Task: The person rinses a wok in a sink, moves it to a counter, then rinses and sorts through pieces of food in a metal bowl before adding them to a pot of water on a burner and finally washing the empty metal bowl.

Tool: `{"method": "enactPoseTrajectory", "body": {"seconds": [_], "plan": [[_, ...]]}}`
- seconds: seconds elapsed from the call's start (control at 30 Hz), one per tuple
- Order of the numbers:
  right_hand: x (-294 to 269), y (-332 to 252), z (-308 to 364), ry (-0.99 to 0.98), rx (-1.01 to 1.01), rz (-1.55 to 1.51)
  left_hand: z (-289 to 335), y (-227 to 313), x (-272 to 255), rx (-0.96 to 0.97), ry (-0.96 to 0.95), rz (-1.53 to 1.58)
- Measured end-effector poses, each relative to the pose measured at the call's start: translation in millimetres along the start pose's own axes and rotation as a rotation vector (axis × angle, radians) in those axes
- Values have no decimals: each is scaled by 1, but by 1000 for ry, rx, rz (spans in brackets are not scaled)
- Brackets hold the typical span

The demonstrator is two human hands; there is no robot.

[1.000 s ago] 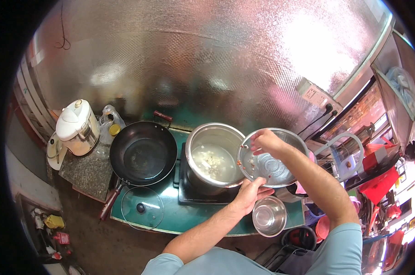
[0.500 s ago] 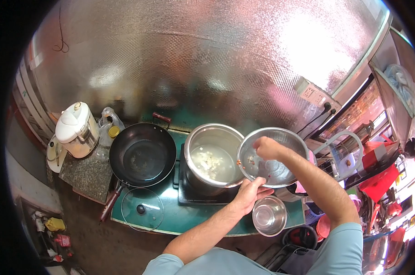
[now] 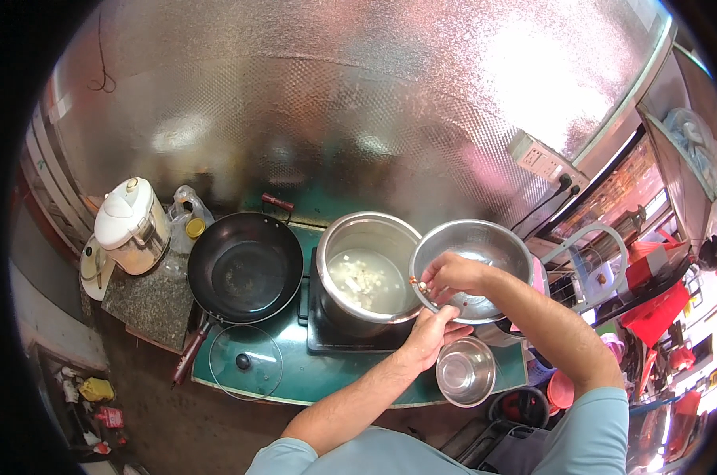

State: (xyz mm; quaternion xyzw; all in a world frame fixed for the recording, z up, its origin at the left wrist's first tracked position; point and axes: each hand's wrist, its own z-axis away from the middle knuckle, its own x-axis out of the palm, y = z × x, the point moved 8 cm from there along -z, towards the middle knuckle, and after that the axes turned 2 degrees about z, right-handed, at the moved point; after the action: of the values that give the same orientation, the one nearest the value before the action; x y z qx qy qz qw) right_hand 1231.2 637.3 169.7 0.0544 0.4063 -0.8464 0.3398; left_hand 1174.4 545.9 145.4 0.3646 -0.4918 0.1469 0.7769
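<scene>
Gripping a round metal bowl is the left hand; the right hand curls inside, grasp unclear.

No lettering can be read. Faint marks along the front edge of the black cooktop, below the frame's centre, and pale marks on the red package, lower left, are too small.

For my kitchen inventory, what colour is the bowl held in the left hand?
The bowl is shiny silver-grey; the head view shows it best.
</scene>
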Motion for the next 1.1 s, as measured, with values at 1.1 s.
{"method": "enactPoseTrajectory", "body": {"seconds": [1.1], "plan": [[0, -3, 60, -104, 77, 621, 2, -1, 12, 0, -190, -46]]}}
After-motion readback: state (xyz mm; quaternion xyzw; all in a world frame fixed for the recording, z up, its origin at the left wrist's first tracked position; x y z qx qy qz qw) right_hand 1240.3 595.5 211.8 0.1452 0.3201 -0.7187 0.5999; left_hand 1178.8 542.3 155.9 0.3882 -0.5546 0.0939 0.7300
